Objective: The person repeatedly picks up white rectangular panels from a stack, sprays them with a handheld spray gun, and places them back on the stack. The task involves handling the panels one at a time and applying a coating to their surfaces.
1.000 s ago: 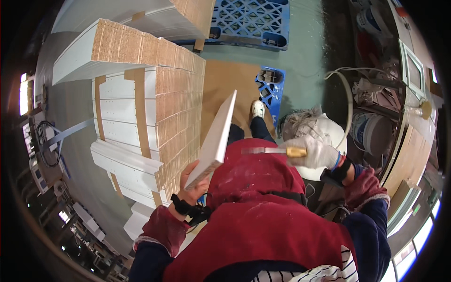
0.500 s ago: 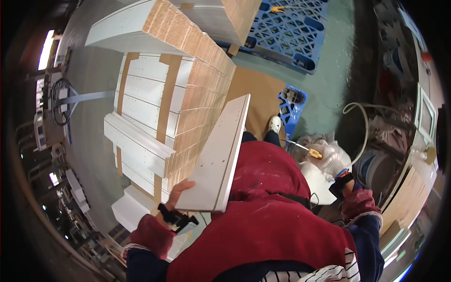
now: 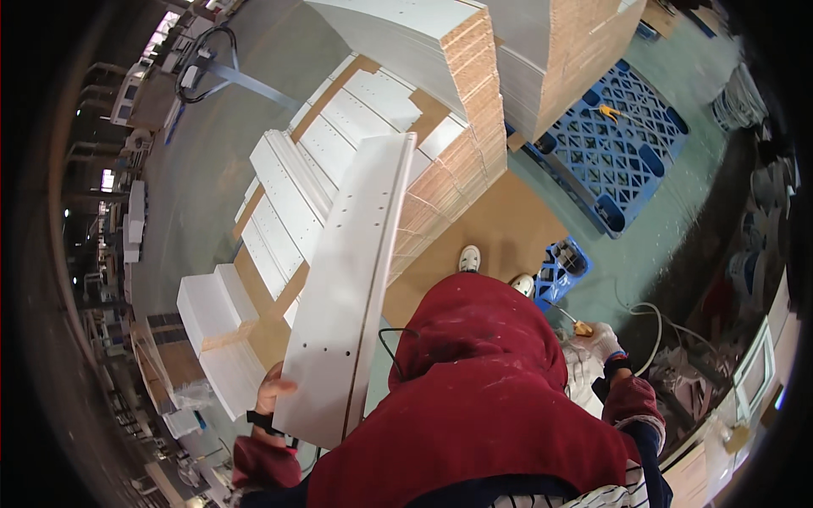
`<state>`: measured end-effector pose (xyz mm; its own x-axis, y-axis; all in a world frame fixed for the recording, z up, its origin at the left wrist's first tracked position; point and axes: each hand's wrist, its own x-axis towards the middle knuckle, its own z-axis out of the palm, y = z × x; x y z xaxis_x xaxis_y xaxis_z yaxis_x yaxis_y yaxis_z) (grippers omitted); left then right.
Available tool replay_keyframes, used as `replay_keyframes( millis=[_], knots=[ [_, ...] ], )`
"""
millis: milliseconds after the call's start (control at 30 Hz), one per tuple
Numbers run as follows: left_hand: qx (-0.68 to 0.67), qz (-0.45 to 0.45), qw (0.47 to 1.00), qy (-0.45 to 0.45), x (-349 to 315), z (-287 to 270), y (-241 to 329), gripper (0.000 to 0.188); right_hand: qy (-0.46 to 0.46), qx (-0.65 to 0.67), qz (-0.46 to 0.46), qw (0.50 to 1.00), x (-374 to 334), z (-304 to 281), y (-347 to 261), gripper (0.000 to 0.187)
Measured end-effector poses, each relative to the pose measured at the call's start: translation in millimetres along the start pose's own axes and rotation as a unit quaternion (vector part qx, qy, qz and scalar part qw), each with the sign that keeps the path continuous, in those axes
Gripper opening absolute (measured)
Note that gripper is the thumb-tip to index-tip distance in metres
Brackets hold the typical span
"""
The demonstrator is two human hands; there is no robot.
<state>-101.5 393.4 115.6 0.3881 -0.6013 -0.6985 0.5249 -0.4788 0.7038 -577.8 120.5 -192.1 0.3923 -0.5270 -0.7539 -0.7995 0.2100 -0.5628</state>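
Note:
My left hand (image 3: 273, 391) grips the lower end of a long white panel (image 3: 345, 254) drilled with several small holes. The panel slants up past my left side, its far end overlapping a stack of white panels (image 3: 339, 123). Low on my right, my right hand (image 3: 603, 343) wears a pale knitted glove. It is closed round a yellow-handled tool (image 3: 582, 328) with a slim metal shaft pointing forward and left. Its fingers are partly hidden, and I cannot make out the tool's exact kind.
Tall stacks of boards (image 3: 474, 93) with raw brown edges stand ahead. A blue plastic pallet (image 3: 622, 144) lies ahead right, carrying another yellow tool (image 3: 608, 112). Brown cardboard (image 3: 487, 224) covers the floor by my shoes. A pale hose (image 3: 659, 326) curves at the right.
My view has swung left, so the stacks and pallet appear farther right. The panel in my left hand now stands more lengthwise, showing more of its drilled face. Both hands keep their hold.

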Motion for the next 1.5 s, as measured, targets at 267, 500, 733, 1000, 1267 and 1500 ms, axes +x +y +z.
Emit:
replay_keyframes(
  millis=[267,500,733,1000,1267,1500],
  knots=[
    [-0.057,0.161,0.982,0.081,87,-18,-18,0.052,-0.042,0.011,0.02,0.999,31,-20,-91,0.022],
    [-0.129,0.221,0.957,0.137,227,-101,-19,0.05,-0.018,0.051,0.027,0.998,24,-38,-115,0.02],
    [-0.182,0.139,0.964,0.133,296,-162,-42,0.039,-0.029,0.113,0.064,0.991,4,-28,-121,0.028],
    [0.519,0.081,0.724,0.447,344,-231,-56,0.049,-0.018,0.03,0.03,0.999,14,-20,-127,0.032],
    [0.133,0.234,0.963,-0.022,346,84,140,0.067,0.01,0.056,0.05,0.997,7,-12,-132,0.031],
    [0.138,0.326,0.933,0.064,465,282,217,0.072,0.084,0.073,0.046,0.993,-18,-7,-123,0.033]
  ],
)
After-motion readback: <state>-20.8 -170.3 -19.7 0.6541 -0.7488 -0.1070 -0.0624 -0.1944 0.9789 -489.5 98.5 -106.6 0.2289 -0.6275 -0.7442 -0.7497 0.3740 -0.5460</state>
